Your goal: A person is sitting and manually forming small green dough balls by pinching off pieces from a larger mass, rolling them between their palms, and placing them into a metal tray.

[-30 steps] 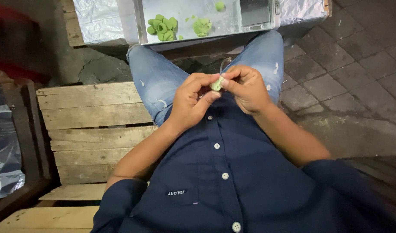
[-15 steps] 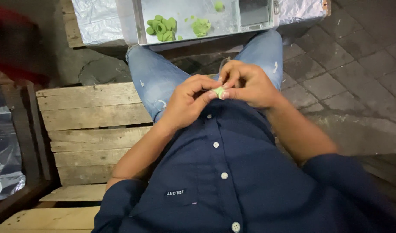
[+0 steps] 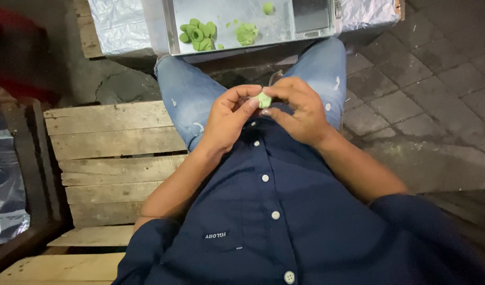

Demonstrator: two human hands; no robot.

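Hands (image 3: 266, 111) unmoved; tray (image 3: 284, 26) holds green rings (image 3: 197, 36).

Two hands — left hand (image 3: 229, 119), right hand (image 3: 300, 108) — share one green dough piece (image 3: 264, 99). One metal tray (image 3: 284, 29) carries one pile of green rings (image 3: 197, 35), too clustered to count, one crumbled lump (image 3: 246, 32), and one small ball (image 3: 268, 8).

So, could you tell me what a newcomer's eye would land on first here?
Probably the small pale green lump, pinched between the left hand and the right hand above the lap. Next, the green rings piled on the metal tray beyond the knees.
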